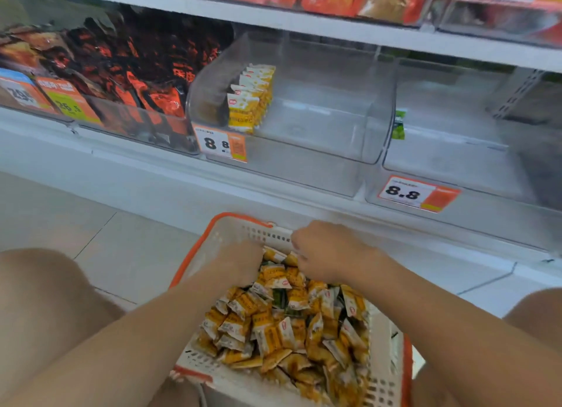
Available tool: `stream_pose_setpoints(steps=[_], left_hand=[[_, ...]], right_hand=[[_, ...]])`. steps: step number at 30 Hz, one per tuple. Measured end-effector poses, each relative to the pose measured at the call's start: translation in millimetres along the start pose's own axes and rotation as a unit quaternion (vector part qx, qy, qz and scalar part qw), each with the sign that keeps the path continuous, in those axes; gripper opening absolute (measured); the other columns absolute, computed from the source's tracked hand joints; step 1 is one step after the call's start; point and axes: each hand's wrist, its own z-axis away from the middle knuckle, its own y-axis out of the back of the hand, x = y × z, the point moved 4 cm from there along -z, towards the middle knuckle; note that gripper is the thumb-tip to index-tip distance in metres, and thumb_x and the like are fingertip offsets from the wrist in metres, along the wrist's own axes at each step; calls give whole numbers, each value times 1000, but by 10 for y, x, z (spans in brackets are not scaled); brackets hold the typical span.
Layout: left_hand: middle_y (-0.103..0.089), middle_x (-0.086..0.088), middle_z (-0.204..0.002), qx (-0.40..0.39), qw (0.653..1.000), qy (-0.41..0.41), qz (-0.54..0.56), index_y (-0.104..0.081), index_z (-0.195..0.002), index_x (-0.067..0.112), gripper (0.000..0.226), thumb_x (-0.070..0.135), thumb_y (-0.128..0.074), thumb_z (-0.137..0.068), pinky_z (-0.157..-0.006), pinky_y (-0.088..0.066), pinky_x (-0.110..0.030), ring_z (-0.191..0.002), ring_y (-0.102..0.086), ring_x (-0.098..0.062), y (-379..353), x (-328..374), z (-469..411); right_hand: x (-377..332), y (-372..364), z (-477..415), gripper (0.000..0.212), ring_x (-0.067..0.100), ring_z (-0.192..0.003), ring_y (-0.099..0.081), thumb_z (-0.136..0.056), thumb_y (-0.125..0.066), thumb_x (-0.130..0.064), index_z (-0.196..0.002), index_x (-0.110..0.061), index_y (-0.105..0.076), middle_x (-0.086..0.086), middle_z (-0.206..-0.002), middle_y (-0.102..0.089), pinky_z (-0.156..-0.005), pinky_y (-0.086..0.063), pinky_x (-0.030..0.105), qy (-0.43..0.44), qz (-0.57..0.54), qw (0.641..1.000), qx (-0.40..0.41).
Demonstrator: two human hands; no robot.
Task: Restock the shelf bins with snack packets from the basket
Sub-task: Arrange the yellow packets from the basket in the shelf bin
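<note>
A white shelf [137,166] crosses the middle of the frame, dropping toward the right. Clear bins stand on it side by side: a left bin [133,126] at centre left, a centre bin [322,132] touching it, and a right bin [462,166] reaching the right edge. The last 2 carry price tags [223,143] on their fronts. An upper shelf [273,18] runs along the top. Pale floor [121,248] tiles fill the lower left; the basket [194,263] sits at bottom centre.
</note>
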Motion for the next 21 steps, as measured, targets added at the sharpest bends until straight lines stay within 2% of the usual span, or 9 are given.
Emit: stream_pose_setpoints(steps=[2,4,6,8,10,13,16,19,21], left_hand=[[-63,-5,-98,13,1000,15,1,-67,-118,8,24,12,-50,-101,-78,-58,-39,-86,-64,-24,-226,-6,-88],[-54,-14,-134,80,996,47,-13,-44,-146,9,52,12,-56,-96,-87,-58,-46,-110,-64,-35,-395,-54,-214],[-40,-14,-151,100,993,56,-22,-26,-156,13,74,9,-61,-91,-95,-55,-51,-120,-59,-41,-494,-85,-319],[-40,-10,-152,86,995,50,14,-27,-156,16,79,2,-65,-88,-95,-55,-48,-119,-61,-38,-533,-112,-411],[-46,-9,-148,86,994,49,50,-34,-154,17,75,-2,-64,-88,-94,-56,-43,-115,-65,-33,-524,-151,-482],[-51,-11,-142,86,990,73,82,-48,-145,9,53,-3,-58,-95,-95,-55,-37,-113,-65,-30,-492,-218,-531],[-58,-7,-130,99,985,87,109,-64,-122,13,32,-2,-59,-93,-98,-53,-39,-111,-63,-29,-456,-260,-522],[-60,-3,-126,126,984,91,85,-64,-121,18,31,3,-60,-94,-99,-51,-41,-117,-59,-27,-391,-286,-460],[-64,-3,-121,141,981,83,104,-62,-118,19,28,5,-59,-94,-92,-52,-39,-113,-60,-26,-310,-291,-409]], right_hand=[[12,-58,-32,11,21,-68,-56,-97,-51,-22,-86,-22,-48,1,-83,-49,-52,-41,32,7,19,999,-31],[52,-101,-69,5,20,-70,-58,-97,-54,-23,-100,-21,-51,2,-87,-50,-51,-40,31,14,25,998,-60],[97,-124,-127,13,19,-71,-58,-98,-56,-24,-110,-19,-55,2,-90,-52,-51,-40,31,15,19,997,-76],[116,-134,-198,21,19,-73,-59,-98,-56,-24,-118,-17,-59,2,-91,-51,-53,-43,31,17,19,997,-77],[108,-148,-260,24,20,-74,-59,-99,-55,-21,-122,-18,-59,2,-92,-50,-53,-44,31,24,21,997,-76],[67,-157,-320,23,19,-70,-58,-99,-53,-17,-121,-18,-59,1,-89,-49,-50,-41,30,37,10,996,-75],[43,-148,-347,18,18,-67,-57,-98,-52,-15,-114,-17,-60,2,-88,-48,-48,-38,30,43,14,997,-70],[38,-127,-338,16,19,-66,-57,-98,-51,-14,-110,-17,-60,2,-87,-50,-48,-39,30,43,17,996,-73],[44,-83,-318,14,19,-66,-57,-99,-50,-13,-109,-16,-60,2,-86,-50,-48,-39,31,43,16,997,-70]])
